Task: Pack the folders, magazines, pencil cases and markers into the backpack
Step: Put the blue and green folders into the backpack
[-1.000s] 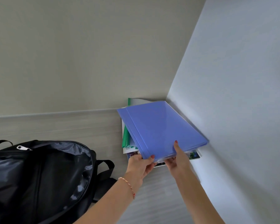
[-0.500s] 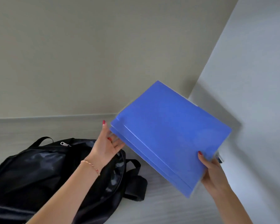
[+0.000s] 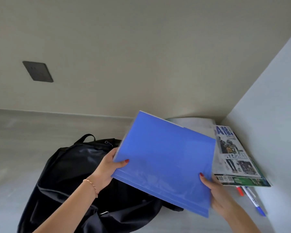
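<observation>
I hold the blue folders (image 3: 165, 158) in the air with both hands, just above the open black backpack (image 3: 71, 167). My left hand (image 3: 107, 169) pinches the left edge and my right hand (image 3: 217, 194) grips the near corner, so the stack stays flat and together. The magazines (image 3: 233, 155) and markers (image 3: 250, 197) wait on the desk (image 3: 15, 148) by the wall, I think for later.

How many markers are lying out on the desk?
2 visible: a red marker and a blue marker, side by side on the desk, just below the magazines. More may be hidden underneath.
</observation>
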